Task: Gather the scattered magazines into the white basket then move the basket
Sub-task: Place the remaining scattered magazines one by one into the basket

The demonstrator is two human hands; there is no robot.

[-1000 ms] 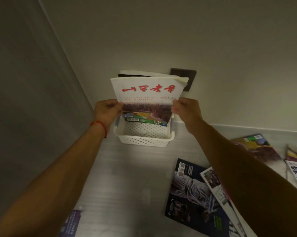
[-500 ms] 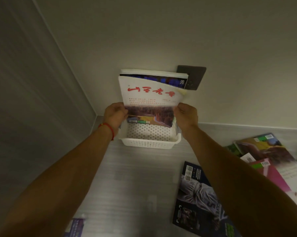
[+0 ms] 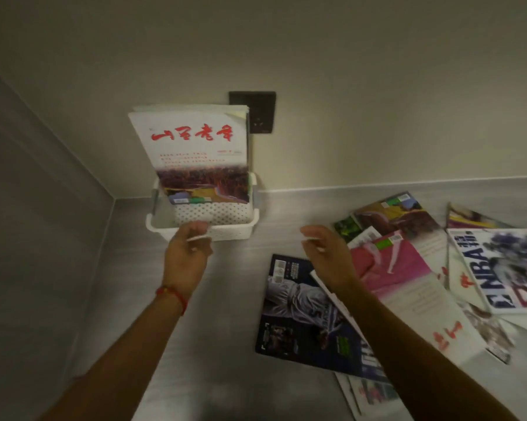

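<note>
The white perforated basket (image 3: 225, 232) stands on the grey counter against the back wall. A white magazine with red lettering (image 3: 195, 147) stands upright in it, in front of other magazines. My left hand (image 3: 189, 250) hovers just before the basket's front rim, fingers loosely curled and empty. My right hand (image 3: 323, 256) is to the right of the basket, also empty with fingers apart. Scattered magazines lie on the counter at the right: a dark blue one (image 3: 298, 311), a pink one (image 3: 405, 275) and an NBA one (image 3: 505, 268).
A dark wall socket (image 3: 260, 112) sits behind the basket. A grey side wall (image 3: 43, 238) closes the left side. More magazines (image 3: 401, 214) lie near the back edge at the right, and some (image 3: 371, 393) at the lower right.
Both hands let go of the red-lettered magazine, which now stands in the basket. The hands have drawn back toward me and the view has shifted left.
</note>
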